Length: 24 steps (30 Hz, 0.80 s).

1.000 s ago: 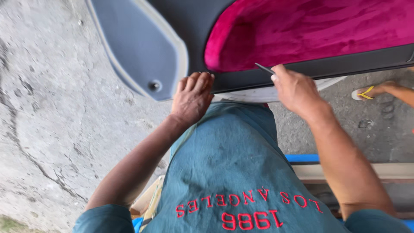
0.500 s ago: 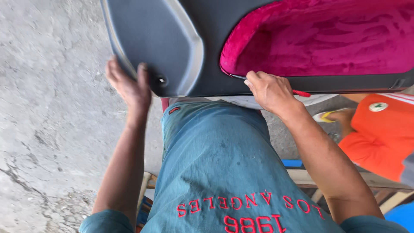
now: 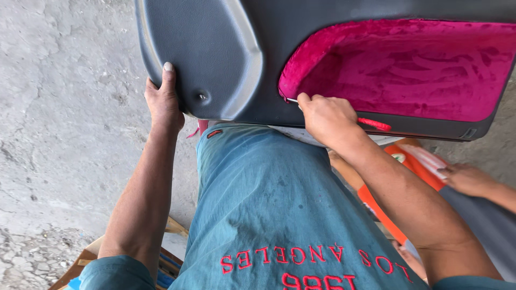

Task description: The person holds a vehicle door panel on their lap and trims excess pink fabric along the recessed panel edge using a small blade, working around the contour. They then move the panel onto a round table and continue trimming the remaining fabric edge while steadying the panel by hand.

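A dark grey car door panel (image 3: pixel 226 59) with a bright pink fabric insert (image 3: pixel 408 67) rests across my lap. My left hand (image 3: pixel 163 102) grips the panel's left edge, thumb on its face. My right hand (image 3: pixel 325 118) holds a thin screwdriver with a red handle (image 3: pixel 374 124). Its metal tip (image 3: pixel 292 100) touches the seam where the pink fabric meets the grey panel.
Rough concrete floor (image 3: pixel 64 134) lies to the left. Another person's hand (image 3: pixel 466 178) and orange clothing (image 3: pixel 400 158) show at the lower right. Wood and cardboard pieces (image 3: pixel 166 252) sit below my left elbow.
The panel has shifted nearer and to the right. My left hand moved up along its left edge. My right hand moved to the pink insert's corner with the screwdriver tip at the seam.
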### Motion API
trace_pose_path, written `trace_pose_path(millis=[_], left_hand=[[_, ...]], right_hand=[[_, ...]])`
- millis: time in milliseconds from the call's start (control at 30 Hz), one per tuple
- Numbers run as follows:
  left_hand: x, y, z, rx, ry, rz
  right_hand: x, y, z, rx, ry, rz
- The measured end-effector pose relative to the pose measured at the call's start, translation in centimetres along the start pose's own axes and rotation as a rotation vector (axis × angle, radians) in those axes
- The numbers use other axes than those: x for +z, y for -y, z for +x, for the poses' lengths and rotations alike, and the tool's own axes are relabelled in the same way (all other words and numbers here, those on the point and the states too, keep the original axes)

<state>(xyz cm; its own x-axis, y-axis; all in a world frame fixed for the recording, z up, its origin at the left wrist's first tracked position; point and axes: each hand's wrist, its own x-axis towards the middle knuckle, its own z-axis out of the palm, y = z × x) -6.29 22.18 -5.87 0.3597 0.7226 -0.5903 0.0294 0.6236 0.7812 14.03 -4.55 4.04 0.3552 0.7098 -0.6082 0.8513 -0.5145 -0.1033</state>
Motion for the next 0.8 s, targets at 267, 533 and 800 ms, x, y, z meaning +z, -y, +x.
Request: trace_pose_path(millis=[267,533,800], left_hand=[[0.3,0.8,-0.3,0.039,-0.096,0.046],[0.2,1.1,0.2,0.049,-0.130,0.058],[0.0,1.5,0.1,0.081,-0.074,0.004]], right_hand=[[0.0,1.0,-0.6,0.052,0.024,-0.087],[0.5,-1.8,-1.7,-0.005,-0.002,-0.100],[-2.1,-1.4,-3.0,0.034,-0.115,0.067]])
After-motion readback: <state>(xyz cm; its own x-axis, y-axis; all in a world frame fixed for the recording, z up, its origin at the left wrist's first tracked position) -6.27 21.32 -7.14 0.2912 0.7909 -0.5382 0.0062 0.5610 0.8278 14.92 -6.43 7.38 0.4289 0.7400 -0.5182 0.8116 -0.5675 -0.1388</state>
